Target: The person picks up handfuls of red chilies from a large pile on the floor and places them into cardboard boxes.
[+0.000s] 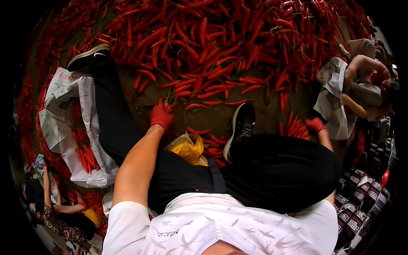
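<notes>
Several red peppers (170,102) are clasped in the left hand (161,115) just near of the big pile (204,34), stems together, likely to keep them aligned, while the right hand (315,125) is beside a fanned bunch (296,126), its grip too unclear to tell.

Slender red chillies (203,29) lie jumbled straight ahead.

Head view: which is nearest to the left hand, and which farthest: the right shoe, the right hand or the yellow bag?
1. Yellow bag, below and slightly right of the left hand.
2. Right shoe, farther right.
3. Right hand, farthest right.
</notes>
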The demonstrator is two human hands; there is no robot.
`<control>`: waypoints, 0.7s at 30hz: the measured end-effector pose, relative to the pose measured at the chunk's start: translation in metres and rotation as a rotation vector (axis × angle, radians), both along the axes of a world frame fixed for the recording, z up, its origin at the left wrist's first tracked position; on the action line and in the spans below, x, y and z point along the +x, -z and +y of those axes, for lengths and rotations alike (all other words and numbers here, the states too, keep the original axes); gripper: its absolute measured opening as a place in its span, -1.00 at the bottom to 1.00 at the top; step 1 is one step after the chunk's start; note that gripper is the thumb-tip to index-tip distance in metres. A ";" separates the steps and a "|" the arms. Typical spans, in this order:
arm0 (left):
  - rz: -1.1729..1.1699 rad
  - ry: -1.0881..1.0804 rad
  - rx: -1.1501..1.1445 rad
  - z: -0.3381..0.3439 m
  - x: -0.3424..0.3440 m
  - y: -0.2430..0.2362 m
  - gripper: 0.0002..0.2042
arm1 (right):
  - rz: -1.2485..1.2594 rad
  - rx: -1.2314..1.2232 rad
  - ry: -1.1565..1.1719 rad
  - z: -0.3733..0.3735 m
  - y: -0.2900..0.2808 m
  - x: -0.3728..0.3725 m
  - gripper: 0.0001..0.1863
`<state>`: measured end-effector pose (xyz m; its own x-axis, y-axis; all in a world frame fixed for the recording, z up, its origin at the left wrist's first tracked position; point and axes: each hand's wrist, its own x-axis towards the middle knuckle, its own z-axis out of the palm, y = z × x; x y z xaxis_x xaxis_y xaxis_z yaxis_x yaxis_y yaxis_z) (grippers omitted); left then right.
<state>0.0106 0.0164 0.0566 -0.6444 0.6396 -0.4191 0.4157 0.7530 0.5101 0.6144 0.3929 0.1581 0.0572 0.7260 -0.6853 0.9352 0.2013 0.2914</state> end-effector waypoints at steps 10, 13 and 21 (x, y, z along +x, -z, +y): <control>0.251 -0.075 -0.023 0.003 0.028 0.018 -0.37 | 0.342 -0.221 -0.967 -0.031 -0.072 -0.378 -0.45; 0.202 -0.152 -0.074 0.010 0.029 0.019 -0.38 | 0.193 -0.188 -0.639 -0.080 0.029 -0.373 -0.49; 0.263 -0.117 0.033 0.003 0.030 0.027 -0.32 | 0.088 0.328 0.123 -0.150 0.109 -0.358 -0.35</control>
